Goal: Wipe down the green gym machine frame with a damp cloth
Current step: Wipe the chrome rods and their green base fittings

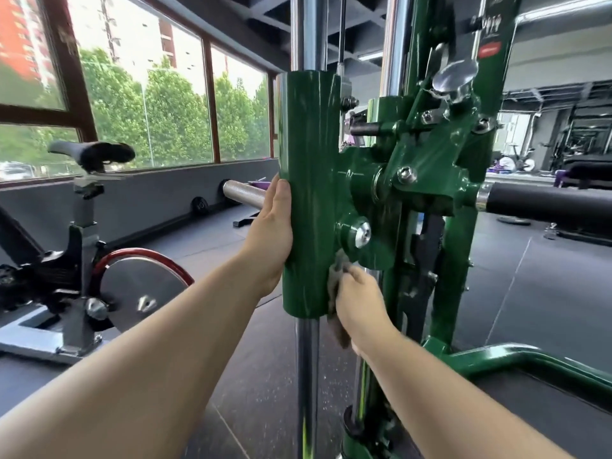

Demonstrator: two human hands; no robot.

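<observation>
You've got two hands in shot, left hand [271,233] and right hand [359,301], plus one cloth [341,334] and one green frame [308,193]. I also count two chrome rods [306,31] and just one spin bike [82,260].

Bright daylight from left windows [145,104], streaky glare on green frame [308,193], wide-angle distortion at edges.

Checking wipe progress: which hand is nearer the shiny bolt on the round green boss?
Right. The right hand, gripping the cloth, sits just below the bolt; the left hand holds the green sleeve on its far left side.
</observation>
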